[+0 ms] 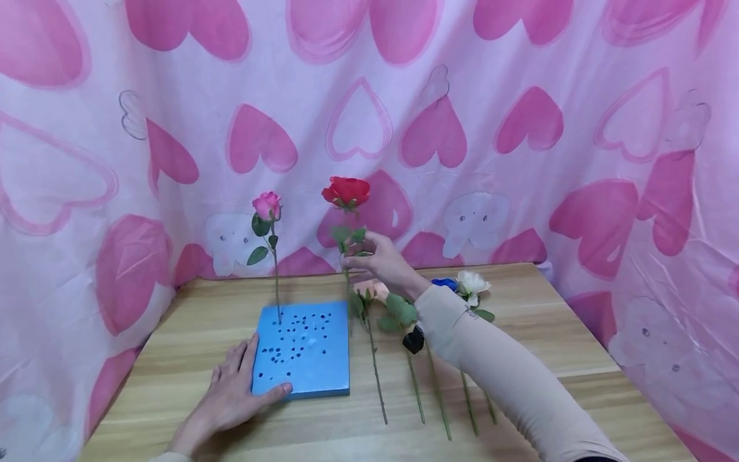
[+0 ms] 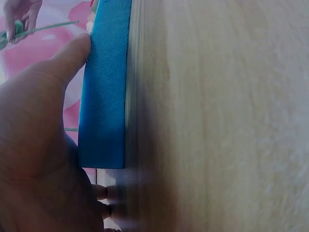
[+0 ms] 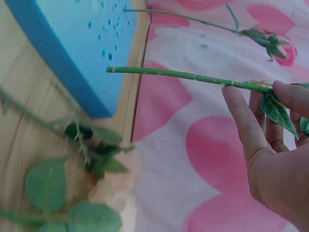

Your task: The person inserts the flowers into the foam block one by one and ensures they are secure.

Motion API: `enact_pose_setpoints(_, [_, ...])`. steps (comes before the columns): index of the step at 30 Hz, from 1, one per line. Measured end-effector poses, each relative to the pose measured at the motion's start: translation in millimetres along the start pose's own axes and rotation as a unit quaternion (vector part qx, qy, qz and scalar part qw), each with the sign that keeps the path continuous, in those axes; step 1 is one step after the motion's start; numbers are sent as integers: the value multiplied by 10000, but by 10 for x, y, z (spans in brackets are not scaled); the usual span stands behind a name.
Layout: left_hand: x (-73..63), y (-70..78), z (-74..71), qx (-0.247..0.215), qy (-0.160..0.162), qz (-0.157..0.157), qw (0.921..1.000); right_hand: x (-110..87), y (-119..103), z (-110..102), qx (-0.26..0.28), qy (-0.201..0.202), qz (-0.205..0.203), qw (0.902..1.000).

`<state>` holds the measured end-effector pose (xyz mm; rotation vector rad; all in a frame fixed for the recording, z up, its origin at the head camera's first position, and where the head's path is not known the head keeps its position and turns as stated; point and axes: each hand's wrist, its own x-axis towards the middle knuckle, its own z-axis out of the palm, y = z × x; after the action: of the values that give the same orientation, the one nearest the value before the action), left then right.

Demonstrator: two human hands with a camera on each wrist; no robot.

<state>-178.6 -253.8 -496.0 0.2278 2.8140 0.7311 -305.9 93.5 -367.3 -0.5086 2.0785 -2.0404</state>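
Observation:
My right hand (image 1: 383, 262) pinches the leafy stem of a red rose (image 1: 346, 191), which stands upright behind the right part of a blue foam block (image 1: 323, 378). In the right wrist view, the cut end of its stem (image 3: 178, 74) is free, pointing toward the block's holed top. The bloom lies outside that view. My left hand (image 1: 233, 394) rests against the block's front left corner, fingers fairly straight along its left side and thumb at the front edge. A pink rose (image 1: 267, 206) stands upright with its stem in a hole near the block's back left.
Several flowers lie right of the block, stems toward me: a pale peach rose (image 1: 378, 292), a blue one (image 1: 444, 283), a white one (image 1: 473, 282) and a black bloom (image 1: 413, 340). My right forearm partly covers them. A pink heart-print cloth (image 1: 369, 128) hangs behind the wooden table (image 1: 190, 333).

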Motion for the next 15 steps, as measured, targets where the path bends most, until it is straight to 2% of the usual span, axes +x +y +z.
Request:
enact_pose_setpoints(4, [-2,17,-18,30,91,67,9999,100,-19,129,62,-49,51,10000])
enact_pose_setpoints(15, [-19,19,-23,-59,19,-15,10000,299,89,381,454,-161,138,9987])
